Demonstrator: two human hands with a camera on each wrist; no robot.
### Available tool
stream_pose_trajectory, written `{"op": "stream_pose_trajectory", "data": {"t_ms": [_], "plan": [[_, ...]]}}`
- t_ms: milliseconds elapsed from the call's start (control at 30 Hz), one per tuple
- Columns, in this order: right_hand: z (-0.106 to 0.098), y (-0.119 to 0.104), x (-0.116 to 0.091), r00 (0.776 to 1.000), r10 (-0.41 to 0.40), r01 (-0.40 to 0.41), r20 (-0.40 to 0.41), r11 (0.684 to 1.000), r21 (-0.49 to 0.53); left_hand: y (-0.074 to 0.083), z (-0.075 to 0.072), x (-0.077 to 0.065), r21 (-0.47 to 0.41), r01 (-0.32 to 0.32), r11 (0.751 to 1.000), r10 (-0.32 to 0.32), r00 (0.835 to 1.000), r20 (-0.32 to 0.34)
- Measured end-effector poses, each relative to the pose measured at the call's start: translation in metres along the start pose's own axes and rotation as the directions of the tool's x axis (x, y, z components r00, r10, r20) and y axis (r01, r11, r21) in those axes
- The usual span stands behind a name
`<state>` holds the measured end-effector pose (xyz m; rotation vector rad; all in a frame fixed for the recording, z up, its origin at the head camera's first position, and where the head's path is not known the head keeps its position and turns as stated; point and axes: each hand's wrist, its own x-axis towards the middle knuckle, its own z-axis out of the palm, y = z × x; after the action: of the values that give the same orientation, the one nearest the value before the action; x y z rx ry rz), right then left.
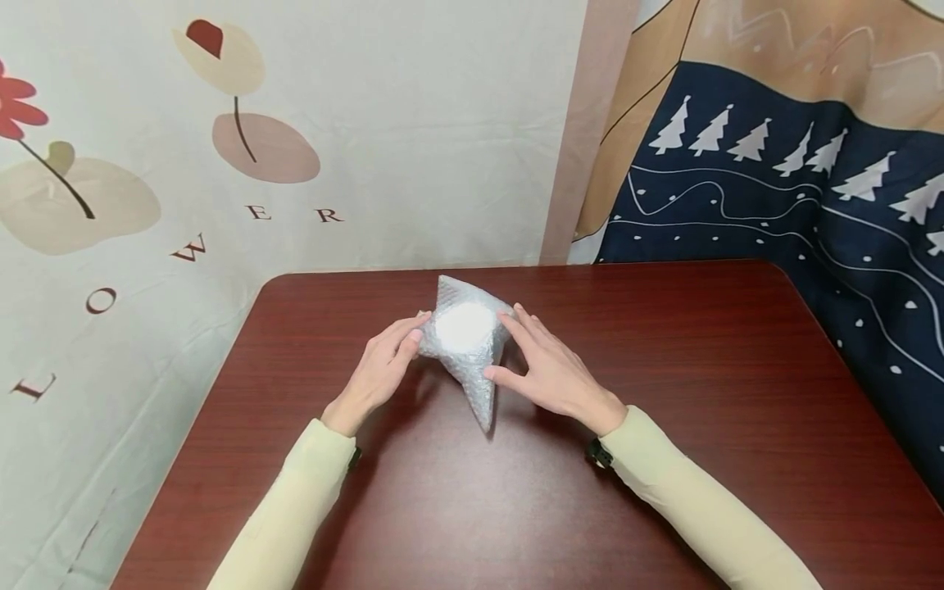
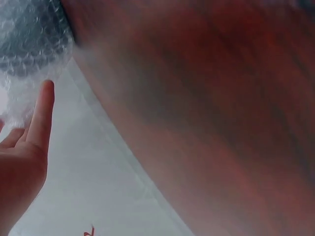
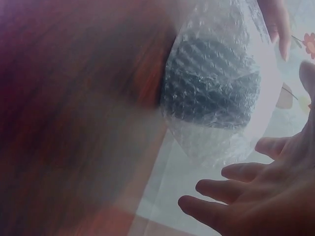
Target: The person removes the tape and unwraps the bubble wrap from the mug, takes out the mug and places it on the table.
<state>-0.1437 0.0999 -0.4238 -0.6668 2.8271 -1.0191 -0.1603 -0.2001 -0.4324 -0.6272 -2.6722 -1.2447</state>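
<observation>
A bubble-wrapped package [image 1: 457, 365] stands on the dark red-brown table, its clear wrap drawn out into pointed corners. Something dark with a rounded outline shows through the bubble wrap [image 3: 211, 88], and a bright white glare covers the top in the head view. On its left side, my left hand [image 1: 379, 365] rests its fingertips at a wrap corner, with the thumb [image 2: 43, 110] straight along it. My right hand [image 1: 553, 365] is at the right side with fingers spread and straight. In the right wrist view, those fingers [image 3: 241, 172] are just beside the wrap.
The wooden table [image 1: 664, 352] has rounded far corners. Behind it hangs a pale cloth [image 1: 442, 164] printed with flowers and letters. A navy cloth [image 1: 737, 197] with white trees hangs at the right, below a tan one.
</observation>
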Motion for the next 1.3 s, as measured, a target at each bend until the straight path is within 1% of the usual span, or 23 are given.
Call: {"op": "stream_pose_trajectory", "data": {"t_ms": [200, 433, 567, 667, 733, 800, 867, 933, 967, 1033, 1100, 1167, 1233, 1300], "plan": [[-0.002, -0.002, 0.008, 1.000, 0.005, -0.006, 0.012, 1.000, 0.009, 0.006, -0.004, -0.002, 0.028, -0.020, 0.999, 0.018, 0.997, 0.075], [-0.007, 0.001, 0.018, 1.000, -0.017, 0.016, 0.016, 1.000, 0.027, 0.010, -0.005, -0.004, 0.038, 0.007, 0.999, -0.012, 0.991, 0.131], [-0.009, 0.005, 0.023, 0.999, -0.031, 0.029, 0.028, 0.998, 0.062, 0.010, -0.004, -0.005, 0.064, -0.035, 0.997, 0.025, 0.989, 0.148], [-0.013, 0.008, 0.025, 0.998, -0.051, 0.047, 0.045, 0.995, 0.093, 0.008, -0.003, -0.005, 0.093, -0.079, 0.993, 0.066, 0.988, 0.139], [-0.015, 0.010, 0.026, 0.996, -0.065, 0.058, 0.057, 0.993, 0.106, 0.008, -0.003, -0.006, 0.112, -0.092, 0.990, 0.078, 0.990, 0.120], [-0.017, 0.012, 0.028, 0.995, -0.075, 0.067, 0.066, 0.992, 0.110, 0.009, -0.003, -0.006, 0.136, -0.104, 0.985, 0.093, 0.992, 0.084], [-0.018, 0.013, 0.029, 0.994, -0.081, 0.073, 0.071, 0.992, 0.107, 0.011, -0.004, -0.006, 0.166, -0.134, 0.977, 0.128, 0.991, 0.042], [-0.018, 0.014, 0.030, 0.993, -0.088, 0.080, 0.074, 0.991, 0.105, 0.012, -0.005, -0.005, 0.209, -0.186, 0.960, 0.189, 0.982, 0.007], [-0.018, 0.015, 0.030, 0.993, -0.090, 0.082, 0.075, 0.991, 0.102, 0.012, -0.006, -0.004, 0.233, -0.225, 0.946, 0.231, 0.973, -0.001], [-0.018, 0.016, 0.031, 0.992, -0.097, 0.089, 0.079, 0.991, 0.099, 0.013, -0.008, 0.000, 0.279, -0.298, 0.913, 0.306, 0.952, 0.019], [-0.019, 0.016, 0.032, 0.990, -0.109, 0.100, 0.084, 0.990, 0.101, 0.013, -0.010, 0.004, 0.322, -0.361, 0.875, 0.356, 0.931, 0.076], [-0.020, 0.017, 0.032, 0.989, -0.119, 0.109, 0.092, 0.989, 0.104, 0.014, -0.011, 0.008, 0.340, -0.402, 0.850, 0.373, 0.915, 0.152], [-0.021, 0.018, 0.033, 0.987, -0.124, 0.113, 0.101, 0.988, 0.104, 0.015, -0.011, 0.011, 0.346, -0.422, 0.838, 0.362, 0.905, 0.226], [-0.022, 0.020, 0.034, 0.986, -0.127, 0.116, 0.111, 0.988, 0.102, 0.014, -0.010, 0.014, 0.342, -0.432, 0.835, 0.349, 0.895, 0.278]]}}
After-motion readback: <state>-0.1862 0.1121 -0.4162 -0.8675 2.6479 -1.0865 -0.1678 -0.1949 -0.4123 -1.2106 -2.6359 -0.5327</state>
